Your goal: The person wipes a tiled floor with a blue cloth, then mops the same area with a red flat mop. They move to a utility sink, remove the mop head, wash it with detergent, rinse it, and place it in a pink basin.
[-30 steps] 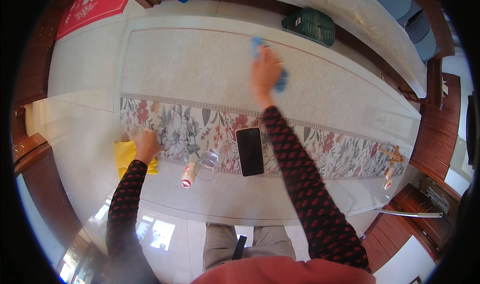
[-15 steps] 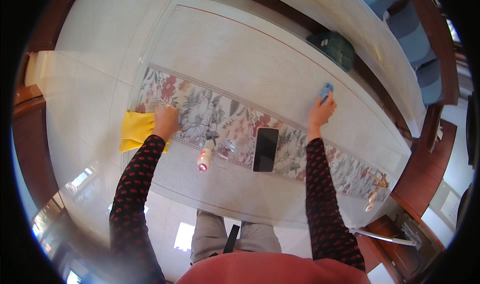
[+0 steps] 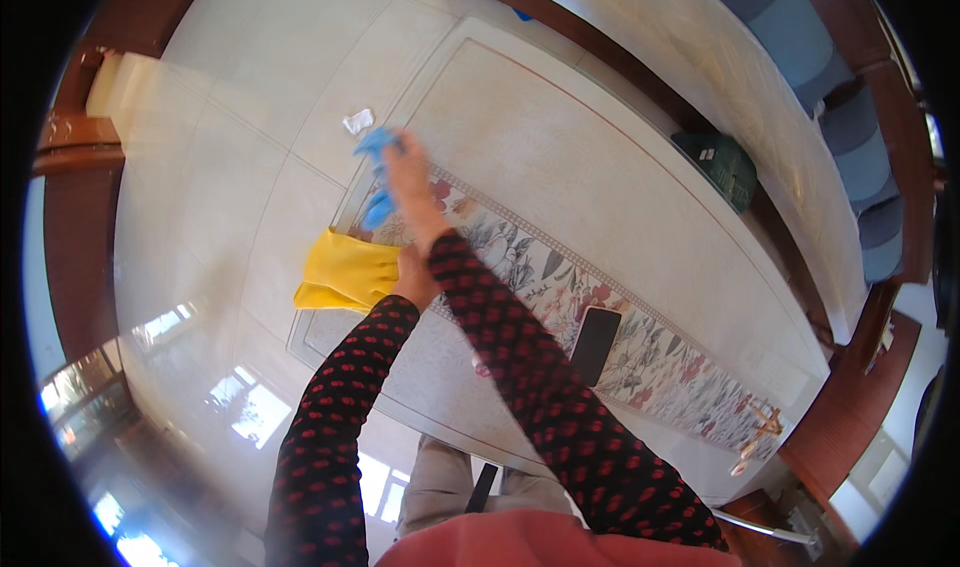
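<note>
Crumpled blue cloth [image 3: 376,147] gripped by right hand [image 3: 408,170]; left hand [image 3: 417,279] beside yellow cloth [image 3: 345,271], grip unclear; dark-green plastic container [image 3: 718,170] seen, contents hidden.

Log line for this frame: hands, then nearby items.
left hand: beside yellow cloth, grip unclear | right hand: holding blue cloth near left edge of table | phone: lying on table

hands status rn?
Left hand: at the yellow cloth; fingers mostly hidden, can't tell whether open or closed.
Right hand: closed, holding the blue cloth.
</note>
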Tool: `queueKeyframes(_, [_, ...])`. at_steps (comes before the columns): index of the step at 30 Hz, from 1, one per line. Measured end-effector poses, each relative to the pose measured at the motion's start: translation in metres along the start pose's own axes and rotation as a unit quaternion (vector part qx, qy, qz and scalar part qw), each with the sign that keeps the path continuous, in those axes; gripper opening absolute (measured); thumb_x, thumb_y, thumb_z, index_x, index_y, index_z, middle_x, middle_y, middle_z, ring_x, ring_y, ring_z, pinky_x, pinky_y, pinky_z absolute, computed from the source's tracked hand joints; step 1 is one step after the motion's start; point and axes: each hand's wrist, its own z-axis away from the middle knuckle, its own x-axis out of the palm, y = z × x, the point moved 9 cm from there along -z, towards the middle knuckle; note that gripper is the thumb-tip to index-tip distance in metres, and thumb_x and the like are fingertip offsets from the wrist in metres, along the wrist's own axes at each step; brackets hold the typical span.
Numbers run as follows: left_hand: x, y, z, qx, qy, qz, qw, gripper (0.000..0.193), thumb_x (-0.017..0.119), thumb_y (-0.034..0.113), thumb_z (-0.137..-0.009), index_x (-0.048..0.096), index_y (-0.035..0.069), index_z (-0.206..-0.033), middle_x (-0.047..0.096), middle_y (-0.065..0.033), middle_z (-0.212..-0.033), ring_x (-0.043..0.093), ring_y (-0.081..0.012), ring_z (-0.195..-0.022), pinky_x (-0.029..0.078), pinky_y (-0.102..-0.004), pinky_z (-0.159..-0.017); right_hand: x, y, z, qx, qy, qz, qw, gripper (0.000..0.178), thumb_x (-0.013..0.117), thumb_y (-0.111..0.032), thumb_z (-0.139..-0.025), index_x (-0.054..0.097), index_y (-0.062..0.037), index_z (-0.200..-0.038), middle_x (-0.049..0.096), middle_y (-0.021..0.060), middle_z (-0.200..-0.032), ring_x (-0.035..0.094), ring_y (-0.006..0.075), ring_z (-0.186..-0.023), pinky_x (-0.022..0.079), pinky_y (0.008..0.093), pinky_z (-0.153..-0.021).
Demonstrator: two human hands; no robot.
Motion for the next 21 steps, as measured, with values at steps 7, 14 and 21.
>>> queueKeyframes(7, [0.028, 0.003, -0.019, -0.044, -0.161, -0.167, 0.972, 0.013, 0.070, 0.010, -0.075, 0.071, 0.005, -0.087, 0.067, -0.0131, -0.091, 0.071, -0.0262, -0.081, 0.056, -0.0360, -0.068, -0.362, 0.032, -0.060, -0.001, 0.263, 0.312, 0.913, 0.050, 0.063, -0.028, -0.091, 0.053, 0.0026, -0.130, 0.057, 0.0232, -0.128, 0.054, 0.0376, -0.118, 0.044, 0.0463, -0.100])
queueKeyframes(14, [0.036, 0.002, -0.017, -0.035, -0.178, -0.159, 0.970, 0.010, 0.065, 0.007, -0.081, 0.073, 0.007, -0.086, 0.068, -0.0125, -0.088, 0.072, -0.0282, -0.084, 0.058, -0.0358, -0.066, -0.133, 0.007, -0.101, -0.216, 0.239, 0.393, 0.861, 0.041, 0.053, -0.009, -0.084, 0.056, -0.0010, -0.123, 0.060, 0.0172, -0.124, 0.055, 0.0339, -0.118, 0.041, 0.0470, -0.100])
queueKeyframes(21, [0.023, -0.003, -0.017, -0.100, -0.108, -0.024, 0.989, 0.009, 0.066, 0.012, -0.079, 0.073, 0.009, -0.083, 0.070, -0.0139, -0.086, 0.071, -0.0293, -0.082, 0.058, -0.0362, -0.071, 0.004, -0.008, -0.030, -0.165, -0.023, 0.165, 0.972, 0.034, 0.059, -0.007, -0.079, 0.066, -0.0106, -0.113, 0.066, 0.0117, -0.112, 0.063, 0.0326, -0.100, 0.049, 0.0419, -0.089])
